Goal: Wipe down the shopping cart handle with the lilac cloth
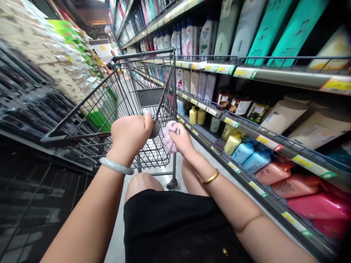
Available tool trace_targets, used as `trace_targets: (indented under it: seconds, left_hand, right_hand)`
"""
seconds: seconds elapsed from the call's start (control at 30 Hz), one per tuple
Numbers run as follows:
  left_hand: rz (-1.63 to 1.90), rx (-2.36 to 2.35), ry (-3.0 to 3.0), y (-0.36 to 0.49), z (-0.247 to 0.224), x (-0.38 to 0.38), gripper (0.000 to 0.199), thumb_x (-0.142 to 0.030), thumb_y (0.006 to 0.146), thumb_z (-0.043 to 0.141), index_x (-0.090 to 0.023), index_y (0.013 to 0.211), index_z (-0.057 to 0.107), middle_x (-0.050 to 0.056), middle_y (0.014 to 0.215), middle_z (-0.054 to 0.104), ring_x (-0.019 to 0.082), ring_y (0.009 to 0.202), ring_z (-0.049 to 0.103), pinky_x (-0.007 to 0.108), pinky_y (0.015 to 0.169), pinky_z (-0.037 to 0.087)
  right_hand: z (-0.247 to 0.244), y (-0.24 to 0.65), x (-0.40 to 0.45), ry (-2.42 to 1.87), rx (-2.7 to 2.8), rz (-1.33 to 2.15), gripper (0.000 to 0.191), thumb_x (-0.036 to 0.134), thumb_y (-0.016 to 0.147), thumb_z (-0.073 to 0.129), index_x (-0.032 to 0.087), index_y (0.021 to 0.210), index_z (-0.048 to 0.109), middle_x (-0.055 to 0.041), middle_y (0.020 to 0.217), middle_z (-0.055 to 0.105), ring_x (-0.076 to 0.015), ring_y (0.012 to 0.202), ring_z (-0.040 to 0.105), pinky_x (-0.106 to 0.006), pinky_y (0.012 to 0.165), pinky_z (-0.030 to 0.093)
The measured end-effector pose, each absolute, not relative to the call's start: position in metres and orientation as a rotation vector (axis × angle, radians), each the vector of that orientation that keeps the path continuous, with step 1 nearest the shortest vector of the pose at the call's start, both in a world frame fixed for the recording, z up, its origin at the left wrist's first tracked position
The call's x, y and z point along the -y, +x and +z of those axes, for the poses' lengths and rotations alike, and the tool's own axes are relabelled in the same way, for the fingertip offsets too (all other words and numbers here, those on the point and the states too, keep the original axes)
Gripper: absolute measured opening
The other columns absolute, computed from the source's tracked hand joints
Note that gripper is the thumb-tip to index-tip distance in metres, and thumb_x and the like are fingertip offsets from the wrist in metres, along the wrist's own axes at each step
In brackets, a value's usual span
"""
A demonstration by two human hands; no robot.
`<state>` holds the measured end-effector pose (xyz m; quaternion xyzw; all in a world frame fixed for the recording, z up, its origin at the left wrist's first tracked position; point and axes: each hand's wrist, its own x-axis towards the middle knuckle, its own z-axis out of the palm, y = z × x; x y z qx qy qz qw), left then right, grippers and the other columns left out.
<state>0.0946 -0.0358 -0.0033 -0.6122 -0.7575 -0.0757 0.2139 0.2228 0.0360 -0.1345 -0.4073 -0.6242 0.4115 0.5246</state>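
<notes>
Your left hand sits at the centre of the frame, fist closed over the shopping cart's handle bar, thumb up against the basket's rear corner, a grip that suits steering. Just to its right, your right hand is curled around a pink cloth, pressing it against the cart's right rear post, so both hands bear on the shopping cart together. The wire basket runs toward the upper middle and looks empty. Along the right side, shelves slope away, stocked with yellow, blue and pink bottles facing the aisle. A blurred stacked display fills the left edge.
</notes>
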Motion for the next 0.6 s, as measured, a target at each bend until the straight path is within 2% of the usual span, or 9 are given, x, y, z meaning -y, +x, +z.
trace_targets:
  seconds: [0.1,0.17,0.3,0.4,0.5,0.6]
  left_hand:
    - [-0.219,2.074,-1.714,0.096,-0.004,0.036,0.081,-0.049,0.1,0.007,-0.012,0.083,0.078,0.019,0.083,0.075,0.031,0.085,0.071,0.035,0.057,0.025]
    - [-0.23,2.064,-1.719,0.097,-0.004,0.037,0.081,-0.048,0.1,0.008,-0.012,0.085,0.078,0.019,0.084,0.076,0.031,0.085,0.071,0.035,0.058,0.027]
    - [-0.232,2.063,-1.742,0.097,-0.003,0.038,0.08,-0.046,0.1,0.009,-0.01,0.085,0.079,0.021,0.084,0.075,0.033,0.089,0.072,0.036,0.061,0.034]
    - [-0.256,2.058,-1.756,0.095,-0.003,0.039,0.079,-0.045,0.1,0.01,-0.009,0.086,0.079,0.022,0.082,0.075,0.035,0.089,0.072,0.036,0.063,0.037]
    - [-0.3,2.038,-1.783,0.095,-0.004,0.039,0.077,-0.042,0.101,0.012,-0.008,0.084,0.078,0.022,0.08,0.074,0.035,0.087,0.073,0.036,0.063,0.037]
    - [-0.36,2.013,-1.814,0.097,-0.007,0.04,0.074,-0.042,0.102,0.014,-0.009,0.082,0.078,0.021,0.08,0.074,0.033,0.085,0.072,0.035,0.063,0.036]
  right_hand:
    - [-0.094,0.222,-0.026,-0.705,1.492,0.813,0.018,0.032,0.081,0.06,0.024,0.096,0.057,-0.0017,0.099,0.066,-0.0182,0.093,0.06,-0.034,0.094,0.051]
    - [-0.092,0.219,-0.022,-0.685,1.501,0.711,0.019,0.031,0.081,0.059,0.024,0.098,0.057,-0.0032,0.104,0.065,-0.0194,0.101,0.059,-0.036,0.099,0.049]
    - [-0.148,0.213,-0.013,-1.005,1.448,0.867,0.021,0.028,0.081,0.051,0.025,0.101,0.057,-0.0059,0.102,0.065,-0.0225,0.097,0.061,-0.041,0.092,0.052]
    - [-0.178,0.216,-0.006,-1.07,1.501,0.931,0.017,0.027,0.075,0.057,0.026,0.092,0.059,-0.0052,0.094,0.065,-0.0234,0.088,0.062,-0.041,0.084,0.053]
    - [-0.157,0.223,0.001,-0.944,1.491,0.962,0.013,0.029,0.075,0.059,0.025,0.087,0.059,-0.003,0.087,0.064,-0.0209,0.083,0.062,-0.037,0.08,0.054]
    - [-0.115,0.225,0.006,-0.77,1.456,0.929,0.018,0.034,0.081,0.057,0.024,0.096,0.058,-0.0028,0.093,0.065,-0.0198,0.088,0.062,-0.036,0.084,0.054]
